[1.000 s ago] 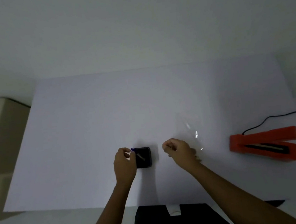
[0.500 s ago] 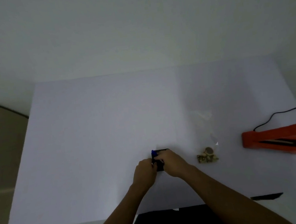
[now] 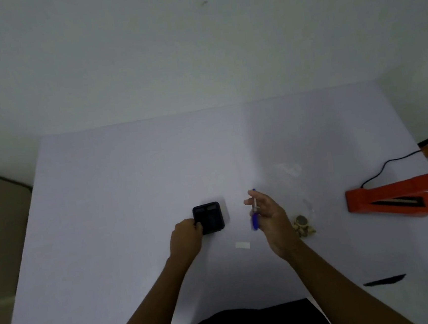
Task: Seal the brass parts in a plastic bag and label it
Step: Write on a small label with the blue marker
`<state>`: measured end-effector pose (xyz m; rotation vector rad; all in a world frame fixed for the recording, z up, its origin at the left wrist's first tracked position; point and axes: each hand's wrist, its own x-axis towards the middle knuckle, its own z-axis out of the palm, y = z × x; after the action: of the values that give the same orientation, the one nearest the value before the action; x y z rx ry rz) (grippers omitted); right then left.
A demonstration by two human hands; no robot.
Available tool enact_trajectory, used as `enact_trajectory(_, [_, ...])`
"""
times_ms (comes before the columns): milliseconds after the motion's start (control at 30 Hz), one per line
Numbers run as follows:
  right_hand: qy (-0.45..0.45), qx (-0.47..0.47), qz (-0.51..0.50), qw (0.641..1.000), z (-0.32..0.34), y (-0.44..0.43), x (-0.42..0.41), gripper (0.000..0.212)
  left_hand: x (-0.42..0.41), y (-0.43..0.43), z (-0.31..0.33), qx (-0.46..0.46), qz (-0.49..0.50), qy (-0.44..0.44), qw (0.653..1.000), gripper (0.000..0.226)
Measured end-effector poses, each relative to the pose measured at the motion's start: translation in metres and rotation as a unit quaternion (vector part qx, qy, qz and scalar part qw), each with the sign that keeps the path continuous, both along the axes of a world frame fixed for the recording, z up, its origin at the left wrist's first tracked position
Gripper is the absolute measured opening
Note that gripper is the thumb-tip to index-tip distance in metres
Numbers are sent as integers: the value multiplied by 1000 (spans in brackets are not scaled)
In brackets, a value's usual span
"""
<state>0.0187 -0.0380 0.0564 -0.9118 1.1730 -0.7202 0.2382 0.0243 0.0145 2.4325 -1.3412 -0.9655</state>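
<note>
Brass parts (image 3: 303,227) lie in a small heap on the pale sheet covering the desk (image 3: 120,187), just right of the right wrist and close to the desk's near half. They appear to sit at the near end of a clear plastic bag (image 3: 292,180) that stretches away from the person; the film is so faint that its edges and mouth are hard to trace, and whether the parts are inside it cannot be told.

The right hand (image 3: 267,213) is raised above the desk with its fingers loosely curled around a blue pen (image 3: 254,211), which stands nearly upright, the blue end low and a thin pale shaft running up between thumb and fingers. The left hand (image 3: 186,240) rests on the desk and grips the near left corner of a small black tray (image 3: 209,217), thumb on its rim; the tray shows shallow compartments, and their contents are too dark to make out.

Between the two forearms, nearer the person, a small white label (image 3: 242,245) lies flat on the sheet, apart from both hands. Far to the right sits an orange heat sealer (image 3: 393,197), its jaw open in a wedge, with a black cord (image 3: 383,170) running off toward the desk's right edge.
</note>
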Motion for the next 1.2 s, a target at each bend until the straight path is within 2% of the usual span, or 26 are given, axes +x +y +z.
enact_trajectory(67, [-38, 43, -21, 998, 4, 1, -2, 34, 3, -4, -3, 5, 2, -6, 1000, 31])
enact_trajectory(133, [-27, 58, -18, 998, 6, 2, -4, 11, 3, -7, -4, 12, 8, -9, 1000, 30])
enact_trajectory(167, [-26, 63, -15, 998, 6, 4, -4, 13, 2, -8, -2, 17, 13, -14, 1000, 29])
enact_trajectory(267, [-34, 103, -36, 993, 3, 8, -3, 52, -4, -9, 13, 15, 32, -48, 998, 47])
enact_trajectory(333, [-34, 119, -53, 991, 0, 10, -1, 59, -10, -13, 28, -39, 28, -34, 998, 46])
enact_trajectory(400, [-45, 130, -58, 989, 2, 13, 4, 58, -18, -17, 42, -96, -25, 47, 994, 32])
enact_trajectory(500, [-74, 165, -78, 980, 6, 12, 12, 53, -37, -16, 61, -77, -162, 214, 960, 20])
enact_trajectory(533, [-74, 175, -84, 978, 7, 11, 14, 53, -43, -14, 64, -65, -193, 231, 951, 22])
enact_trajectory(633, [-64, 190, -101, 974, 4, 11, 19, 52, -56, -8, 61, -62, -226, 203, 951, 35])
enact_trajectory(733, [-64, 201, -121, 970, 3, 11, 18, 52, -60, -3, 61, -48, -224, 236, 944, 41])
enact_trajectory(900, [-104, 247, -180, 947, -6, 15, 13, 51, -78, -4, 80, 68, -166, 326, 928, 45])
enact_trajectory(1033, [-62, 246, -335, 907, -27, -2, -31, 35, -61, 5, 94, 149, -46, 500, 852, 42])
enact_trajectory(1067, [-29, 239, -354, 904, -29, -10, -51, 33, -51, 6, 97, 147, -37, 499, 853, 42])
enact_trajectory(1100, [7, 229, -357, 906, -30, -17, -70, 36, -40, 8, 96, 128, -40, 466, 874, 42])
enact_trajectory(1200, [29, 202, -325, 923, -25, -28, -95, 43, -11, 11, 68, 53, -85, 258, 961, 37])
